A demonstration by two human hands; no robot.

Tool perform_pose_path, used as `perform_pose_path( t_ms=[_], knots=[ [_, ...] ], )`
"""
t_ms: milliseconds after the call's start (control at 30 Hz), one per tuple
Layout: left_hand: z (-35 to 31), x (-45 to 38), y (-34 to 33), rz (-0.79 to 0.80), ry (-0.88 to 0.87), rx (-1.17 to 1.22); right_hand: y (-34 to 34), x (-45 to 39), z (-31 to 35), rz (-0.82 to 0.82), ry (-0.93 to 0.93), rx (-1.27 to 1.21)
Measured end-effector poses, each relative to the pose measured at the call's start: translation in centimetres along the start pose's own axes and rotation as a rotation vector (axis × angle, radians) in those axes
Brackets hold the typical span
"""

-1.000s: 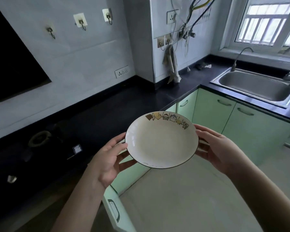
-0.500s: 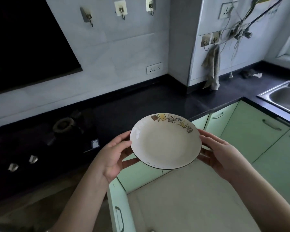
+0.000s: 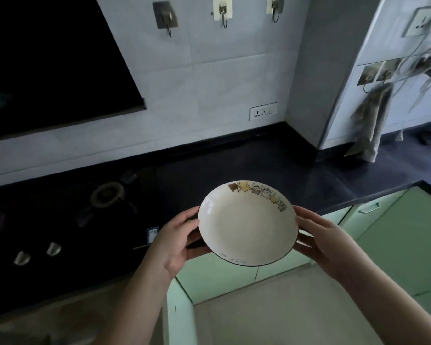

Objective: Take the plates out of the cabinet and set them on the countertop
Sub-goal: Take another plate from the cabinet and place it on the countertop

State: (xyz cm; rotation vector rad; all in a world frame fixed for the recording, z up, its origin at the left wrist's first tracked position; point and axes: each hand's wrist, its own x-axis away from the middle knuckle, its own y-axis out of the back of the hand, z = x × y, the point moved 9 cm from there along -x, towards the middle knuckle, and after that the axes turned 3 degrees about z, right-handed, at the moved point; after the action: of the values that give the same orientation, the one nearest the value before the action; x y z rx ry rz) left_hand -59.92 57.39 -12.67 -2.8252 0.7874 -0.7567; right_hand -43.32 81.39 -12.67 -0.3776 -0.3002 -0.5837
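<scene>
1. We see a dark counter (image 3: 271,170) with a gas stove (image 3: 105,197), above green cabinets (image 3: 396,232).
2. Our left hand (image 3: 174,242) and right hand (image 3: 324,237) hold the plate (image 3: 246,224) in the air near the counter edge, fingers curled around its rim.

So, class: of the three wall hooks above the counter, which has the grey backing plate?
The leftmost hook, nearest the dark panel; the middle hook and right hook have pale cream plates.

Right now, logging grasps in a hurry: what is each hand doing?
Left hand: grips the plate by its left rim.
Right hand: grips the plate's right rim.
</scene>
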Motion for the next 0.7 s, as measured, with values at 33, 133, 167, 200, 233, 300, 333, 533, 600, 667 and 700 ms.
perform_pose_path(
  t_ms=[33,133,167,200,233,300,333,533,600,667,700],
  knots=[
    [0.1,-1.0,0.1,-0.020,0.006,0.002,0.0,-1.3,0.1,0.005,-0.002,0.009],
    [0.5,-3.9,0.1,-0.075,0.018,-0.001,-0.1,-5.2,0.5,0.038,0.001,0.051],
    [0.5,-4.8,-0.1,-0.098,0.020,-0.006,-0.1,-6.5,0.8,0.049,0.000,0.055],
    [0.6,-5.6,-0.3,-0.124,0.025,-0.011,0.0,-7.8,1.1,0.067,-0.005,0.050],
    [0.6,-6.4,-0.5,-0.153,0.032,-0.006,0.0,-9.1,1.5,0.093,-0.013,0.038],
    [0.5,-7.9,-0.8,-0.197,0.047,0.003,0.2,-11.6,2.0,0.135,-0.044,0.022],
    [0.5,-8.7,-0.9,-0.210,0.056,0.003,0.4,-12.8,1.9,0.141,-0.061,0.023],
    [0.7,-12.1,-0.3,-0.303,0.086,0.042,0.4,-19.0,1.1,0.211,-0.157,0.102],
    [1.0,-12.7,0.5,-0.336,0.099,0.052,-0.4,-20.7,0.6,0.222,-0.176,0.135],
    [1.2,-13.4,1.6,-0.358,0.106,0.063,-1.5,-22.3,-0.1,0.223,-0.189,0.149],
    [1.3,-13.8,2.2,-0.371,0.108,0.065,-2.1,-23.0,-0.6,0.224,-0.198,0.157]
  ],
)
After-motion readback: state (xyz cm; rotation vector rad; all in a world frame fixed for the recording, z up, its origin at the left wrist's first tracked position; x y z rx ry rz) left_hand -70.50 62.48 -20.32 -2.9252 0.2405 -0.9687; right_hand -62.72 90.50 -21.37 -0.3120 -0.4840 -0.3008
